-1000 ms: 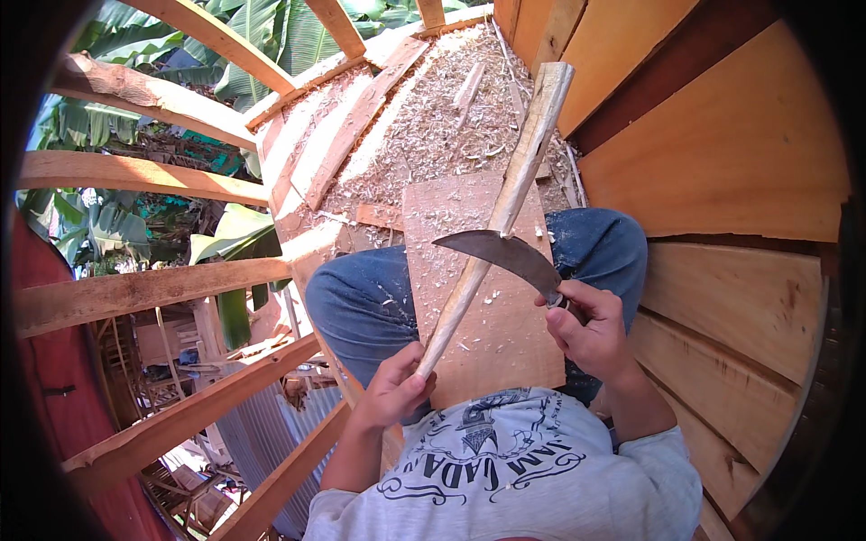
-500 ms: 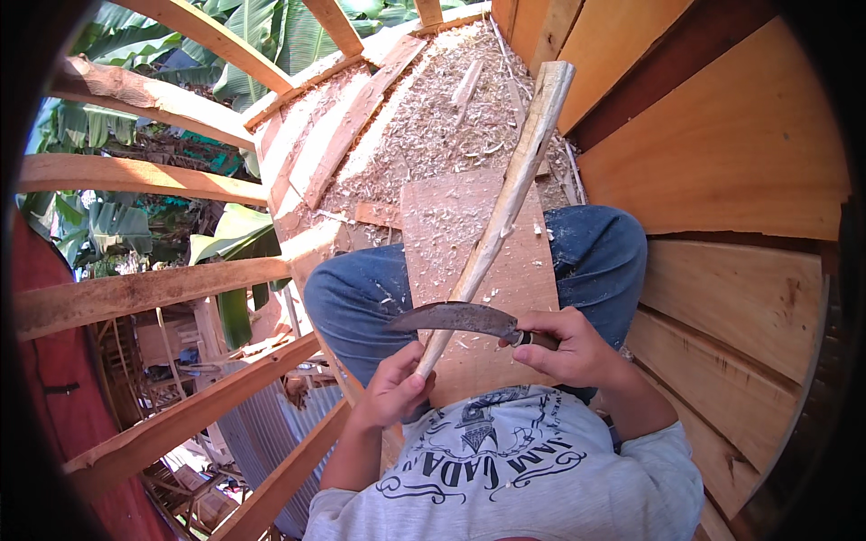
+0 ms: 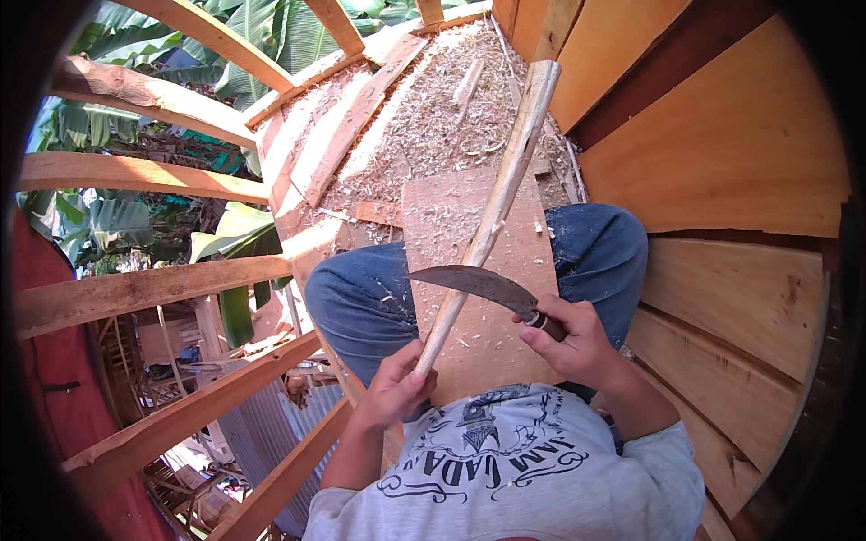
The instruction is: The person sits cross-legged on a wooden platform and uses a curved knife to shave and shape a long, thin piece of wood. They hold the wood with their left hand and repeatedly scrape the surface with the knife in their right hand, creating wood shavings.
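Note:
My left hand (image 3: 403, 382) is closed round the near end of a long pale wooden stick (image 3: 498, 203), which slants up and away to the right over my lap. In my right hand (image 3: 573, 339) is the dark handle of a curved knife (image 3: 483, 282). Its broad, sickle-like blade crosses over the stick a little above my left hand, tip pointing left. Whether the edge touches the wood I cannot tell. Beneath both lies a flat wooden board (image 3: 478, 352) across my lap, between my jeans-clad knees, with shavings scattered on it.
Wood shavings (image 3: 442, 108) cover the floor ahead, with a loose plank (image 3: 361, 117) among them. Plank walls (image 3: 722, 162) rise close on my right. On my left stand open wooden rails (image 3: 153, 293), with banana leaves (image 3: 244, 234) and corrugated sheets (image 3: 262, 433) beyond.
The knife has moved up along the stick, away from my left hand, and its blade has tilted. The stick's far end has swung slightly left.

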Demonstrator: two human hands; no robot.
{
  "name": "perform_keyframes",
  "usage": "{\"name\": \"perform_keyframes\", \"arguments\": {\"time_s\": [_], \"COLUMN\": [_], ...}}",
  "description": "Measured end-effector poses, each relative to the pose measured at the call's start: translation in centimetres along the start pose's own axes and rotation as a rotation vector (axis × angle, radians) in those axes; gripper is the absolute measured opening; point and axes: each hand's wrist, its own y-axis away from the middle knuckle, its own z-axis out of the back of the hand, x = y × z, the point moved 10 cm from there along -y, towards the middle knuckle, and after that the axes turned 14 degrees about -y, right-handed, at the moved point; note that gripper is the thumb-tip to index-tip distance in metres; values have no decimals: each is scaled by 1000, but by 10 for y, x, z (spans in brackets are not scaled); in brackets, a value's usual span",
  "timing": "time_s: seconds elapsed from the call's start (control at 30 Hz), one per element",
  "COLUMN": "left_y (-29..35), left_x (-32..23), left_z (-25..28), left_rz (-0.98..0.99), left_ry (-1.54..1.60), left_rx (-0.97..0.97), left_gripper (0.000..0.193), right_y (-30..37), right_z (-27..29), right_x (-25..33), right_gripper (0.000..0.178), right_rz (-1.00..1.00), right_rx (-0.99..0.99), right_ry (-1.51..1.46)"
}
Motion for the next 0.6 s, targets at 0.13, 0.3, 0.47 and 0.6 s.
{"name": "perform_keyframes", "arguments": {"time_s": [0.13,0.3,0.47,0.6], "left_y": [2,4,-2,-2], "left_x": [2,-3,-3,-5], "left_z": [3,2,0,-1], "left_rz": [27,-14,-3,2], "left_ry": [-12,-41,-31,7], "left_rx": [-12,-26,-1,4], "left_gripper": [34,34,35,37], "right_y": [-3,-5,-1,-1], "right_z": [-2,24,28,30], "right_x": [-8,-4,-3,7], "right_gripper": [19,18,17,22], "right_rz": [-158,-97,-100,130], "right_rx": [76,-15,-107,-140], "right_ry": [-175,-279,-359,54]}}
